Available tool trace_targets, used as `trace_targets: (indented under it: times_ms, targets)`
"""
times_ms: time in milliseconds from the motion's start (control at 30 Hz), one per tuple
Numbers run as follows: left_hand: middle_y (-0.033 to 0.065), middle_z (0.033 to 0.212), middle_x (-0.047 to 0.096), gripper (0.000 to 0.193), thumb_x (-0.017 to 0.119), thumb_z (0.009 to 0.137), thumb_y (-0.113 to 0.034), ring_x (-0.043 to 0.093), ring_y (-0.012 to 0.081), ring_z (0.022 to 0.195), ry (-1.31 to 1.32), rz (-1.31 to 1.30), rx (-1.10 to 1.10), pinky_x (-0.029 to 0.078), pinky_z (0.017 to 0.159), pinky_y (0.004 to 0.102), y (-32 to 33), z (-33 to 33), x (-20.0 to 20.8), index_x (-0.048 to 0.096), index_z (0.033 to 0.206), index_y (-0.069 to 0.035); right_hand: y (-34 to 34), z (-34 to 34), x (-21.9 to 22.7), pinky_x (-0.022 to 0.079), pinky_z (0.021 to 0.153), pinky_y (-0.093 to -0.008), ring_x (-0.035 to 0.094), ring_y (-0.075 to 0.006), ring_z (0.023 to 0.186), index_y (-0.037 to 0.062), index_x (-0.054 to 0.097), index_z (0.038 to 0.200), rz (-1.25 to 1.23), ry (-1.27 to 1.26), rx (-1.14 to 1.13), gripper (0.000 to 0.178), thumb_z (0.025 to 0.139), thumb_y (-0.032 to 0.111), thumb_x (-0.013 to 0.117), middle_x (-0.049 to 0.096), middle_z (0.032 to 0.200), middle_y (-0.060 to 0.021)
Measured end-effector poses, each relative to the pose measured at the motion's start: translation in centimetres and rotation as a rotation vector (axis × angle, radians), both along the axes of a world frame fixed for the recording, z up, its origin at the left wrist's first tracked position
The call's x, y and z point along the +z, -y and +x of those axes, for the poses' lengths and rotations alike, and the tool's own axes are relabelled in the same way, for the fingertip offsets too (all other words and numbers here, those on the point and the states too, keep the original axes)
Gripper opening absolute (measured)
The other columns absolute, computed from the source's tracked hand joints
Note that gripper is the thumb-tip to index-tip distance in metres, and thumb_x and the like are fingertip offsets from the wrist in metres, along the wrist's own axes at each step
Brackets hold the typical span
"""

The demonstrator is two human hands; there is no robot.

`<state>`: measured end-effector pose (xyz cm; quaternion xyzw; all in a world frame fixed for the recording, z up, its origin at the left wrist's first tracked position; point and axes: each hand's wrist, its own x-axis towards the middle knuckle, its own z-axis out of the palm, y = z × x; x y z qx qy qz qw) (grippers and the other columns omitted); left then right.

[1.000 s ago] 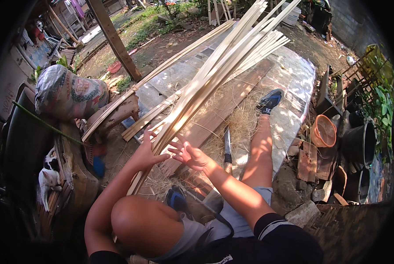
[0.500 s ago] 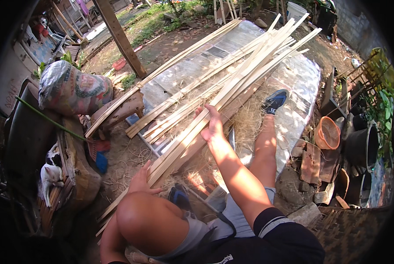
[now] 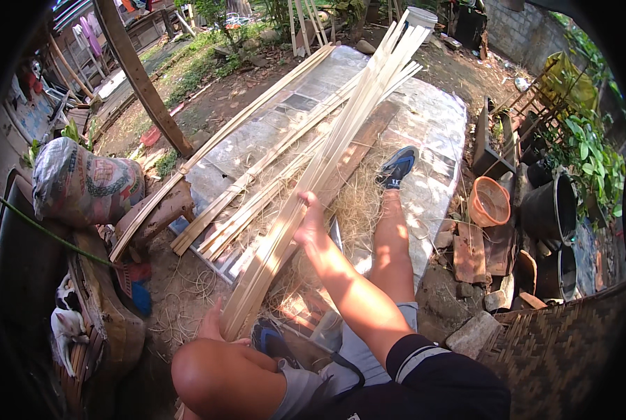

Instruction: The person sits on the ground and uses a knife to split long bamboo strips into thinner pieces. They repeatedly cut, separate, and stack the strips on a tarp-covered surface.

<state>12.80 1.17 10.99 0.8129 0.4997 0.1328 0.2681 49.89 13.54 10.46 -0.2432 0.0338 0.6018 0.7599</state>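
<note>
A bundle of long pale bamboo strips (image 3: 330, 157) slants across the middle, from near my left knee up to the far right. My right hand (image 3: 308, 220) is closed round the bundle near its middle, with the thumb on top. Lower down, my left hand (image 3: 213, 323) grips the near part of the strips, partly hidden behind my knee. Under the bundle lies a thick wooden plank (image 3: 381, 122). Fine curly shavings (image 3: 358, 185) are heaped beside the plank. More strips (image 3: 257, 171) lie in separate groups to the left.
A pale sheet (image 3: 435, 119) covers the ground beneath the work. At left stand a stuffed sack (image 3: 82, 180), a log (image 3: 166, 210) and a wooden post (image 3: 141, 84); a cat (image 3: 68, 329) rests near them. An orange basin (image 3: 489, 201) and black buckets (image 3: 552, 206) are at right.
The view has shifted, moving the surroundings left and down in the picture. The bundle stands more steeply and its strips are gathered closer together; both hands remain on it.
</note>
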Motion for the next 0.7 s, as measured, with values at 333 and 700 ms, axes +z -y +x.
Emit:
trace_targets:
  times_ms: [333, 700]
  targets:
    - [0.0226, 0.142, 0.053, 0.096, 0.087, 0.073, -0.021, 0.056, 0.0443, 0.125, 0.11, -0.094, 0.123, 0.048, 0.101, 0.0501, 1.2, -4.2, -3.4, 0.04, 0.156, -0.013, 1.3, 1.1, -3.2, 0.04, 0.115, -0.0567, 0.053, -0.0364, 0.134, 0.0142, 0.037, 0.156, 0.433, -0.007, 0.216, 0.104, 0.078, 0.072, 0.072, 0.055, 0.143, -0.0219]
    - [0.0196, 0.136, 0.058, 0.094, 0.087, 0.071, -0.019, 0.061, 0.0407, 0.118, -0.166, 0.128, 0.055, 0.051, 0.098, 0.0453, 0.3, -2.8, 1.3, 0.043, 0.155, -0.013, 2.4, -2.3, -4.0, 0.059, 0.065, -0.0392, 0.061, -0.0183, 0.068, 0.0065, 0.05, 0.127, 0.15, 0.106, -0.116, 0.04, 0.093, 0.016, 0.069, 0.055, 0.081, -0.0042]
